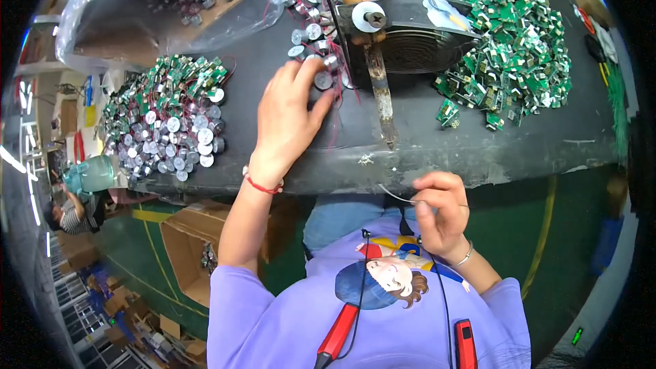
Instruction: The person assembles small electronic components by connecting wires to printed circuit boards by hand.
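My left hand [290, 106] reaches over the bench with thumb and fingers apart. Between them lies a small round silver part [323, 80], at the near end of a strewn pile of such parts with thin red wires. Near the bench's front edge, my right hand [443, 212] pinches a thin strand of solder wire [395, 195], its free end pointing left toward the bench. Between my hands, a soldering iron [381, 92] is fixed tip toward me, its worn metal shaft just above the bench top. A few whitish solder bits [366, 159] dot the bench near its tip.
Green circuit boards [519, 41] are heaped at the right. On the left sits a pile of boards joined to round parts [174, 119]. A black coil [420, 50] stands behind the iron. A clear plastic bag [89, 27] lies far left; a cardboard box [184, 249] stands below. Another person [75, 215] is farther left.
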The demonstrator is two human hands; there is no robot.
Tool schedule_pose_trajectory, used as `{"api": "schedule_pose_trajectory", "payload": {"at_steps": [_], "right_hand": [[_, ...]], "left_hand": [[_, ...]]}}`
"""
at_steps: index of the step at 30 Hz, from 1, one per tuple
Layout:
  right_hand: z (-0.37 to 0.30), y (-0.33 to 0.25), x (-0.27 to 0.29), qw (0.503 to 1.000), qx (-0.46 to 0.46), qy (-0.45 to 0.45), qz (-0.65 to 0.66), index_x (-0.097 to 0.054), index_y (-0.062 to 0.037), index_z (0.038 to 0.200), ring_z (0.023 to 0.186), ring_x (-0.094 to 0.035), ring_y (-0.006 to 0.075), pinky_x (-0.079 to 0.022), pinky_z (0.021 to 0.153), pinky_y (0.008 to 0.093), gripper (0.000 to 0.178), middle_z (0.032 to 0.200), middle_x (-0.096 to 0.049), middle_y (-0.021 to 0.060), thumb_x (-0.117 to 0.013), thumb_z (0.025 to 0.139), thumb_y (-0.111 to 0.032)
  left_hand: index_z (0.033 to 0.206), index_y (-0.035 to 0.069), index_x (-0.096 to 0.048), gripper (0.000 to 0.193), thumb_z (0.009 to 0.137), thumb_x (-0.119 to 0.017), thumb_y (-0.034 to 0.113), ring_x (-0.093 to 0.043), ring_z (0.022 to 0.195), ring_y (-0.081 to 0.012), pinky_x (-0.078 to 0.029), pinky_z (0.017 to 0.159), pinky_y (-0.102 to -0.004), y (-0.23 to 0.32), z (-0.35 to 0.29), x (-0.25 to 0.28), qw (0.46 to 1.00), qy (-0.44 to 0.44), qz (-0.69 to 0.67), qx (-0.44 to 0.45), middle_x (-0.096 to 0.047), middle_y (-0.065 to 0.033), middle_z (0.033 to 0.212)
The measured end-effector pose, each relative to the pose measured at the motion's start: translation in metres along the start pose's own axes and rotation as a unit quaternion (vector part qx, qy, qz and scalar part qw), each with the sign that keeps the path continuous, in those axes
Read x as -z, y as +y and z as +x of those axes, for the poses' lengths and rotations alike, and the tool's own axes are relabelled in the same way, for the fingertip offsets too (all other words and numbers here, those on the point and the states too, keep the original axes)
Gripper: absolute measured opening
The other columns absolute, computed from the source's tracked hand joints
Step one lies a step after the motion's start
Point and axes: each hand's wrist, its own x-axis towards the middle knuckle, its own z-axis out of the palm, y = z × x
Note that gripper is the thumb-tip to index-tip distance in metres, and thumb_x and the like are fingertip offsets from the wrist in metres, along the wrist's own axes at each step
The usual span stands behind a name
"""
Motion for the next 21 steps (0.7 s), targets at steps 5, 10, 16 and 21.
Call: {"api": "schedule_pose_trajectory", "payload": {"at_steps": [5,10,16,21], "right_hand": [[-0.009,0.012,0.006,0.999,0.021,0.006,0.025,-0.053,-0.0015,0.082,0.068,-0.058,0.0177,-0.048,0.062,0.0282,0.012,0.099,-0.060,0.0184,-0.063,0.075,-0.004],[0.009,-0.013,-0.018,0.969,-0.138,-0.103,0.174,-0.048,-0.0028,0.083,0.052,-0.055,0.0111,-0.046,0.052,0.0244,0.023,0.092,-0.063,0.0127,-0.069,0.077,-0.009],[0.000,-0.003,-0.010,0.956,-0.185,-0.083,0.211,-0.043,-0.0057,0.067,0.046,-0.046,0.0117,-0.036,0.044,0.0266,0.028,0.055,-0.044,0.0031,-0.066,0.082,-0.003],[0.008,0.000,0.000,0.951,-0.137,-0.082,0.266,-0.035,-0.0070,0.073,0.049,-0.051,0.0109,-0.039,0.044,0.0233,0.027,0.060,-0.052,0.0059,-0.054,0.088,0.003]], "left_hand": [[0.087,0.007,-0.057,0.031,0.071,-0.076,0.025,-0.056,0.056,-0.0196,-0.044,0.051,-0.0325,0.029,-0.051,0.011,0.984,-0.075,-0.109,0.120,-0.055,-0.0037,0.063],[0.086,0.004,-0.055,0.032,0.067,-0.079,0.013,-0.060,0.065,-0.0192,-0.049,0.056,-0.0289,0.074,-0.080,0.009,0.957,-0.069,-0.277,0.044,-0.061,-0.0066,0.080],[0.088,0.002,-0.050,0.032,0.069,-0.075,0.000,-0.057,0.074,-0.0108,-0.047,0.066,-0.0242,0.057,-0.096,0.010,0.870,-0.022,-0.466,0.160,-0.060,-0.0063,0.083],[0.090,0.001,-0.061,0.020,0.074,-0.071,0.002,-0.060,0.079,-0.0077,-0.047,0.072,-0.0214,0.051,-0.086,0.027,0.788,-0.232,-0.537,0.189,-0.064,-0.0041,0.086]]}}
